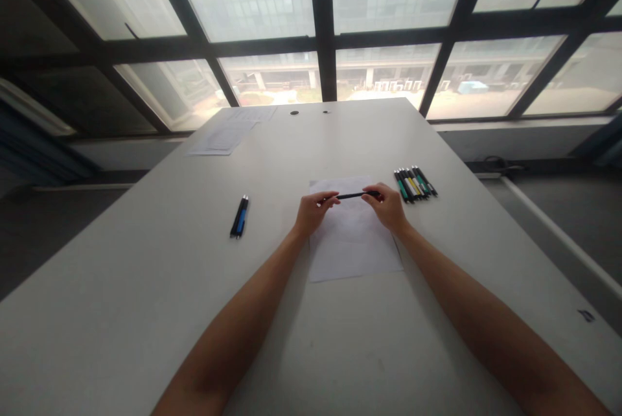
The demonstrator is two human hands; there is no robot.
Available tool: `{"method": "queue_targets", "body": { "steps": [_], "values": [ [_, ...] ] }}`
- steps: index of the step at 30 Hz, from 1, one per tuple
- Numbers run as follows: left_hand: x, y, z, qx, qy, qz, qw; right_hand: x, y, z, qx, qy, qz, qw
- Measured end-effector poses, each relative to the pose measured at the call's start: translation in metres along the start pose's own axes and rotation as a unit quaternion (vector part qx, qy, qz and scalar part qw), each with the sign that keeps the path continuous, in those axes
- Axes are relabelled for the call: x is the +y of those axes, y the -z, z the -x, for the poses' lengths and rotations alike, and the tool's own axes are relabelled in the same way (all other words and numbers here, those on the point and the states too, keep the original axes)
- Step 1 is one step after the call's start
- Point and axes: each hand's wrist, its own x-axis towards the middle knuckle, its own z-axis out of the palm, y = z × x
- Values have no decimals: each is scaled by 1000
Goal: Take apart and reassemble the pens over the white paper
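Observation:
A dark pen (350,196) is held level above a sheet of white paper (354,247), one end in each hand. My left hand (312,210) pinches its left end between thumb and fingers. At the other end, my right hand (386,207) grips it the same way. The fingers cover both tips of the pen. Just right of my right hand lies a row of several pens (415,184), dark with green, yellow and white parts. Off to the left are dark pens (239,216) side by side, one with a blue part.
Printed sheets (221,137) lie at the far left of the white table (146,273). Two round holes (294,113) are near its back edge. Large framed windows (324,27) stand behind it. A small dark mark (586,316) shows near the right edge.

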Motion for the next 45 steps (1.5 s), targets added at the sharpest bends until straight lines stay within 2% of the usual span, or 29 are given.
{"method": "queue_targets", "body": {
  "steps": [5,12,20,27,31,34,45],
  "values": [
    [2,-1,0,-20,-8,3,1000,0,0,1,3,15,-2,1000],
    [3,2,-1,-13,-2,3,1000,-2,0,2,-52,23,-6,998],
    [3,3,-1,-43,-15,104,994,-2,0,1,-35,32,14,999],
    [-2,0,-4,-2,-6,121,993,-5,0,2,-28,38,6,999],
    [-4,1,-5,54,2,81,995,-5,0,2,-28,39,5,999],
    [-6,2,-5,82,20,89,992,-4,0,3,-26,45,0,999],
    [-10,1,-6,86,25,162,983,-7,-2,4,-58,42,9,997]
  ]
}}
